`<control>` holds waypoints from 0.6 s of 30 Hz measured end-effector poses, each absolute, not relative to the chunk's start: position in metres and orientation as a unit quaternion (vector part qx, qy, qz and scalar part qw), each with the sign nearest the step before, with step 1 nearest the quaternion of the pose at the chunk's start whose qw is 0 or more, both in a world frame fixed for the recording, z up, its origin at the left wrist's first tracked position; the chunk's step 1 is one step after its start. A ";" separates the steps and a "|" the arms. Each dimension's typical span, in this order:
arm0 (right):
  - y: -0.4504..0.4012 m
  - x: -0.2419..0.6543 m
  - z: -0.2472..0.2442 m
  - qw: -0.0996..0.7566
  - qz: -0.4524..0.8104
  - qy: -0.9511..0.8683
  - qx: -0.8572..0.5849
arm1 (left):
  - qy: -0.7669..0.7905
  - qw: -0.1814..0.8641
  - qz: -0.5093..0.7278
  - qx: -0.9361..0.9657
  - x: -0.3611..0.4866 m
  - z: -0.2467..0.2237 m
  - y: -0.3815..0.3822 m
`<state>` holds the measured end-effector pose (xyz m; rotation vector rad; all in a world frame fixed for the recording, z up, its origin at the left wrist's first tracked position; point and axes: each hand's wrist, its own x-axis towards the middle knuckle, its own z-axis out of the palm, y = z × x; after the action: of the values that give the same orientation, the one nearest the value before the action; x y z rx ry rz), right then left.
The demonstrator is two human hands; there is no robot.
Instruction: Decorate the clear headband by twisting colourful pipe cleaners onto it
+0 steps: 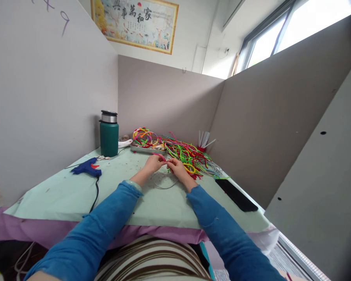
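Near the middle of the table, my left hand (153,164) and my right hand (177,168) meet at the fingertips. Both pinch a red-pink pipe cleaner (159,155), part of which shows above the left fingers. A thin pale hoop (165,188) curves below the hands; whether the fingers also grip it is hidden. Just beyond my right hand lies a loose heap of coloured pipe cleaners (190,152). Behind my left hand stands a shallow metal tray (148,150) holding fuzzy coloured rings and small bits.
A blue glue gun (87,167) with a black cord lies at the left, before a green bottle (109,136). White sticks (204,138) stand in a red holder at the back right. A black phone-like slab (236,195) lies at the right edge. Grey partitions (169,93) enclose the table.
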<state>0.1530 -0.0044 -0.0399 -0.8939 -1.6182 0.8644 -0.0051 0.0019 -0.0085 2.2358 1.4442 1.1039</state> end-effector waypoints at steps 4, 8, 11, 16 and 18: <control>-0.006 0.153 -0.039 0.514 0.357 -0.679 -0.385 | 0.497 0.110 0.376 0.774 -0.006 -0.009 0.003; -0.008 0.153 -0.039 0.508 0.355 -0.686 -0.381 | 0.501 0.147 0.380 0.763 -0.008 -0.009 0.002; -0.008 0.154 -0.039 0.501 0.354 -0.696 -0.373 | 0.501 0.238 0.378 0.741 -0.010 -0.009 0.000; -0.007 0.156 -0.042 0.480 0.357 -0.720 -0.352 | 0.490 0.357 0.385 0.696 -0.013 -0.010 0.000; -0.006 0.156 -0.043 0.473 0.359 -0.728 -0.342 | 0.488 0.389 0.381 0.682 -0.014 -0.010 0.000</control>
<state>0.1565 -0.0064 -0.0428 -0.8379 -1.7817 0.8792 -0.0139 0.0000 -0.0097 1.7339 1.2416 0.9692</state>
